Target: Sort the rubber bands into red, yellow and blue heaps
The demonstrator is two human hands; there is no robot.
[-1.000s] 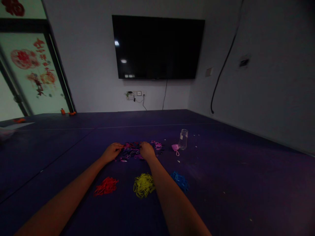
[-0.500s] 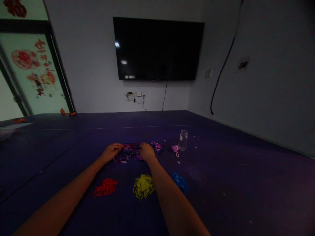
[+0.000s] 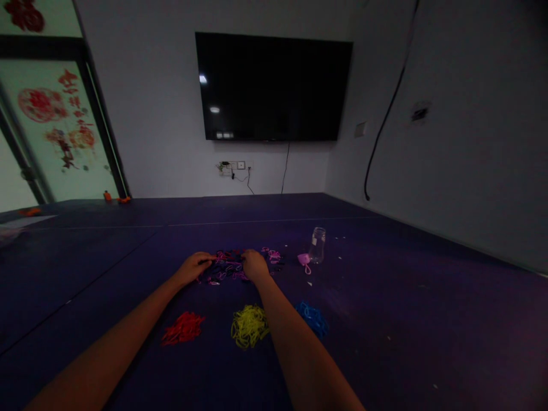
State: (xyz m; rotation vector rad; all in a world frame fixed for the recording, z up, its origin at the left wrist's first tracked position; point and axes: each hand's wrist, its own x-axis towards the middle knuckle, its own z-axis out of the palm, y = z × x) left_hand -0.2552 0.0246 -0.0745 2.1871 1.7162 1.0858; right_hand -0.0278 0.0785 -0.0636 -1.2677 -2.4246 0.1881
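Note:
A mixed pile of pink, purple and dark rubber bands [image 3: 229, 266] lies on the dark purple table [image 3: 385, 319]. My left hand [image 3: 191, 268] rests at the pile's left edge with its fingers pinched together on the bands. My right hand [image 3: 255, 265] sits at the pile's right edge, fingers curled into it. What each pinch holds is too small to make out. Closer to me lie three sorted heaps: red bands [image 3: 183, 328], yellow bands [image 3: 249, 325] and blue bands [image 3: 313, 317], the last partly behind my right forearm.
A small clear jar [image 3: 317, 245] stands right of the pile with its pink lid [image 3: 304, 260] beside it. A black TV [image 3: 273, 87] hangs on the far wall. Small orange items [image 3: 115, 198] sit at the table's far left edge.
Both hands stay at the mixed pile, with only slight finger movement. The view has tilted a little.

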